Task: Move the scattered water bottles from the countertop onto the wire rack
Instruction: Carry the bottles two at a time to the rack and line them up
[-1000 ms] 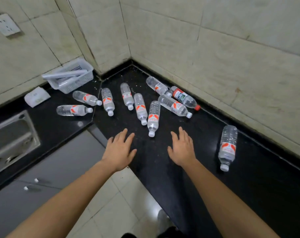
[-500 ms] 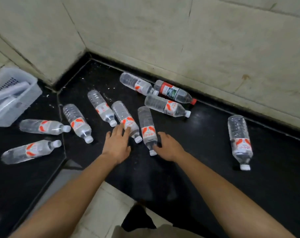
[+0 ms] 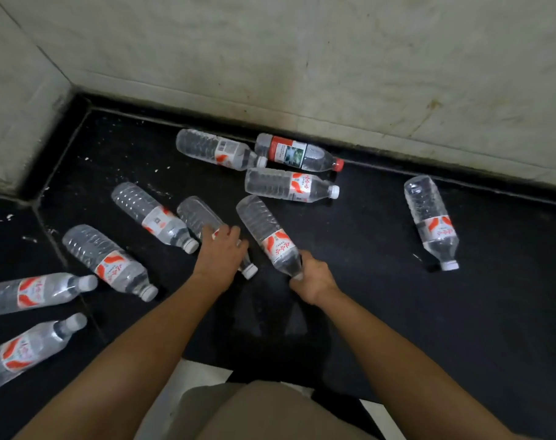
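Several clear water bottles with white caps and orange-and-white labels lie on their sides on the black countertop (image 3: 381, 281). My left hand (image 3: 221, 254) is wrapped over the middle of one bottle (image 3: 197, 214). My right hand (image 3: 311, 277) grips the neck end of the bottle beside it (image 3: 265, 230), hiding its cap. A bottle with a red label and red cap (image 3: 297, 152) lies against the wall, with two clear ones (image 3: 218, 150) (image 3: 289, 185) next to it. Another bottle (image 3: 430, 220) lies alone at the right. No wire rack is in view.
Tiled walls (image 3: 302, 58) meet in the corner at the upper left. More bottles lie at the left (image 3: 156, 217) (image 3: 106, 258) (image 3: 32, 292) (image 3: 25, 347). The counter's front edge runs below my arms, with light floor tile (image 3: 181, 385) under it.
Both hands moved forward from flat on the counter onto the two middle bottles and closed on them. The view swung right and nearer, so the white basket and the sink left the frame.
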`<state>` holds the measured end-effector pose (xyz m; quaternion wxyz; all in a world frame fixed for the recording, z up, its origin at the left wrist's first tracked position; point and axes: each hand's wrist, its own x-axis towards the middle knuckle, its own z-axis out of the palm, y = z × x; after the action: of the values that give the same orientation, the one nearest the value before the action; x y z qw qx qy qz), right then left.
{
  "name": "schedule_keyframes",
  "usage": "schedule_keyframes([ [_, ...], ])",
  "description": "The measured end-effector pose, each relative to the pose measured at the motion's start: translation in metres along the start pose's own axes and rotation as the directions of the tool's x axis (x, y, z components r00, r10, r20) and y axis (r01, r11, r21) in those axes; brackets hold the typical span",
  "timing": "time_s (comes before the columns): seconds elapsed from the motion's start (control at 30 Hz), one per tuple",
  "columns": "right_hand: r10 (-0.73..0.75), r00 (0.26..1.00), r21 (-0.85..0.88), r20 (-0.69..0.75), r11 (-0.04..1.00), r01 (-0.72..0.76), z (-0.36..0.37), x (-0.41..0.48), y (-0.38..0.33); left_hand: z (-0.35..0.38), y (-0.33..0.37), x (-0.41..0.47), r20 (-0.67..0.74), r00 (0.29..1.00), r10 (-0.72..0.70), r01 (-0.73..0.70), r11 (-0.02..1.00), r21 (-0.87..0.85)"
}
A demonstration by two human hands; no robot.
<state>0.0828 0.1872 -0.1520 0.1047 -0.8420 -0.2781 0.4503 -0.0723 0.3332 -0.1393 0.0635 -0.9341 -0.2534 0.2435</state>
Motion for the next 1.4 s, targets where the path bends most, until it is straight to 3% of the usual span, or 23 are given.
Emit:
schedule_keyframes([
  [0.13,-0.067,0.996,0.055,-0.064,0.996,0.071,-0.041,-0.007,0.013,-0.005,-0.003,-0.007,-0.132,0.99,0.046,-0.059,0.994,-0.095],
  [0.23,-0.134,0.978,0.072,-0.159,0.986,0.147,-0.075,-0.013,0.01,-0.02,0.0,-0.01,-0.276,0.95,-0.146,0.005,0.892,-0.453],
  [0.3,-0.188,0.946,0.052,-0.266,0.977,0.208,-0.097,-0.018,0.001,-0.044,0.005,-0.012,-0.234,0.898,-0.373,0.101,0.691,-0.716],
  [0.4,-0.291,0.873,-0.033,-0.39,0.952,0.303,-0.125,-0.028,-0.017,-0.073,0.006,-0.009,-0.023,0.767,-0.641,0.207,0.281,-0.937],
  [0.47,-0.348,0.837,-0.062,-0.422,0.932,0.357,-0.137,-0.034,-0.023,-0.081,0.006,-0.008,0.111,0.694,-0.711,0.197,0.04,-0.98],
  [0.53,-0.374,0.822,-0.065,-0.429,0.92,0.385,-0.143,-0.039,-0.022,-0.078,0.012,-0.011,0.169,0.658,-0.734,0.187,-0.058,-0.981],
  [0.6,-0.388,0.816,-0.04,-0.427,0.91,0.412,-0.144,-0.043,-0.015,-0.076,0.024,-0.015,0.148,0.676,-0.722,0.191,-0.022,-0.981],
  [0.77,-0.356,0.82,0.124,-0.447,0.884,0.451,-0.139,-0.044,0.007,-0.081,0.048,-0.012,0.013,0.796,-0.605,0.157,0.187,-0.97],
  [0.9,-0.332,0.83,0.195,-0.447,0.87,0.454,-0.128,-0.034,0.017,-0.072,0.047,-0.013,0.067,0.798,-0.599,0.194,0.149,-0.97],
  [1.03,-0.296,0.856,0.323,-0.425,0.833,0.449,-0.121,-0.025,0.018,-0.048,0.035,-0.015,-0.015,0.861,-0.508,0.119,0.23,-0.966],
  [1.2,-0.227,0.888,0.458,-0.4,0.789,0.408,-0.111,-0.009,0.01,-0.043,0.026,-0.013,-0.078,0.896,-0.437,0.037,0.249,-0.968],
  [1.33,-0.213,0.923,0.357,-0.32,0.876,0.326,-0.091,-0.003,0.002,-0.039,0.023,-0.008,-0.081,0.914,-0.397,0.02,0.243,-0.97],
  [1.4,-0.257,0.921,0.345,-0.292,0.87,0.352,-0.084,-0.001,-0.004,-0.037,0.02,-0.005,-0.055,0.925,-0.375,0.022,0.198,-0.98],
])
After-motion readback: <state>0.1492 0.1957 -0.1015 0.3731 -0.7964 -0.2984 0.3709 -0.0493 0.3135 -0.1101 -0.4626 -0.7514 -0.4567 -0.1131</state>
